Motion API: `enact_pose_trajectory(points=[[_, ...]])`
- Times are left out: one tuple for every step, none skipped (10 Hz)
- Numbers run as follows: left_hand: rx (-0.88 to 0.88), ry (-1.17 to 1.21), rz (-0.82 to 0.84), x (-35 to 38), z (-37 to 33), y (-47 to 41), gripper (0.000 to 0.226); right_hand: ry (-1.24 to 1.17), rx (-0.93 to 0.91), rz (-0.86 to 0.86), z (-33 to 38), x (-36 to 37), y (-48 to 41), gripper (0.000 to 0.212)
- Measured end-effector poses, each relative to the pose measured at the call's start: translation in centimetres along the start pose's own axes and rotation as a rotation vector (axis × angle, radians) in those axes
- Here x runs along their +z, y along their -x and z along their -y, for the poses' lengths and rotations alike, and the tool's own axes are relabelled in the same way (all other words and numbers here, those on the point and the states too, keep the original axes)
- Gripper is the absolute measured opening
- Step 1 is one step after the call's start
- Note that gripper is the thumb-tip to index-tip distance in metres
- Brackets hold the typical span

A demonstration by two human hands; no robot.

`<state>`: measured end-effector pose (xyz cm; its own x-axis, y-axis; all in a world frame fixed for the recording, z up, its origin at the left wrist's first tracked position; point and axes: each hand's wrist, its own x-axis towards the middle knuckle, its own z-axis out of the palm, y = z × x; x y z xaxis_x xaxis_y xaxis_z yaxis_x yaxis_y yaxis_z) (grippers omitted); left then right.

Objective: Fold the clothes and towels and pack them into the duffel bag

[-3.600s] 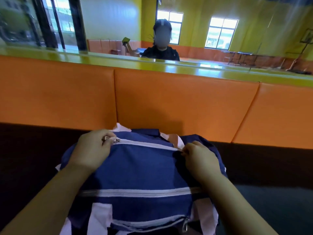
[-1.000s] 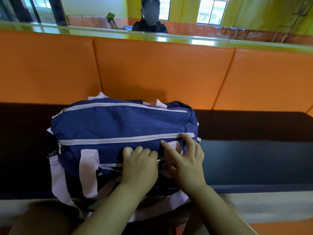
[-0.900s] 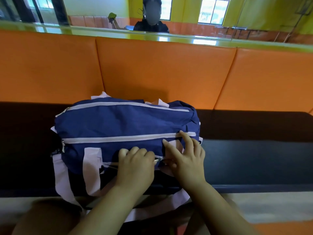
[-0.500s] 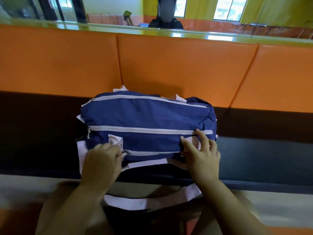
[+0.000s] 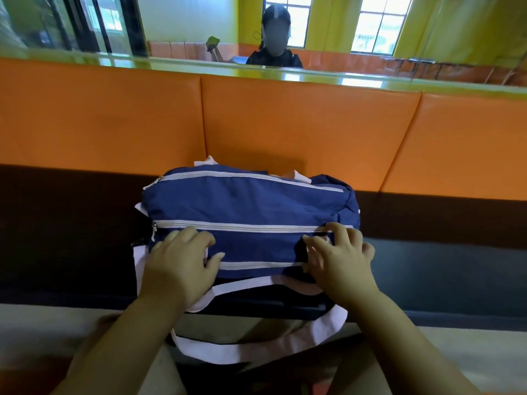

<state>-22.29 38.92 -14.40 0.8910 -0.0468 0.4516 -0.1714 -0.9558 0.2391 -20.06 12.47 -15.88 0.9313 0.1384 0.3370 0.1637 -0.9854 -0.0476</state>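
Observation:
A navy duffel bag (image 5: pixel 251 203) with white zip lines and pale pink straps lies bulging on a dark padded bench. All three zips look drawn closed. My left hand (image 5: pixel 179 266) rests flat on the bag's front left, fingers spread. My right hand (image 5: pixel 339 258) lies on the front right corner, fingers spread over the fabric by the lower zip's end. A pink carrying strap (image 5: pixel 256 352) hangs off the bench's front edge. No clothes or towels show outside the bag.
An orange padded backrest (image 5: pixel 299 124) rises right behind the bag. The dark bench (image 5: pixel 442 266) runs left and right. Above the backrest a mirror reflects a person (image 5: pixel 273 49) and a yellow room with windows.
Earlier my hands worked the top zip, then moved to the lower front one. My left hand drew that zip leftward, and now lies flat with its fingers spread.

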Motion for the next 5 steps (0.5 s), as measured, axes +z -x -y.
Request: enact_pose_trajectory(points=[[0.058,0.03,0.002,-0.7,-1.3,-2.2,0.024,0.051,-0.095,0.076,-0.8,-2.1,-1.4,0.048],[0.116,0.043,0.006,-1.2,-2.4,-5.1,0.021,-0.035,-0.149,0.213,-1.7,-4.7,-3.7,0.048],[0.178,0.039,0.053,-1.6,-3.4,-8.5,0.021,-0.128,-0.173,0.281,-2.4,-7.1,-6.2,0.046],[0.257,0.046,0.071,-0.9,-3.4,-12.5,0.018,-0.11,-0.209,0.296,-3.9,-8.2,-9.2,0.042],[0.213,0.018,0.179,0.1,-3.5,-17.2,0.014,-0.095,-0.19,0.339,-5.6,-8.4,-12.9,0.042]])
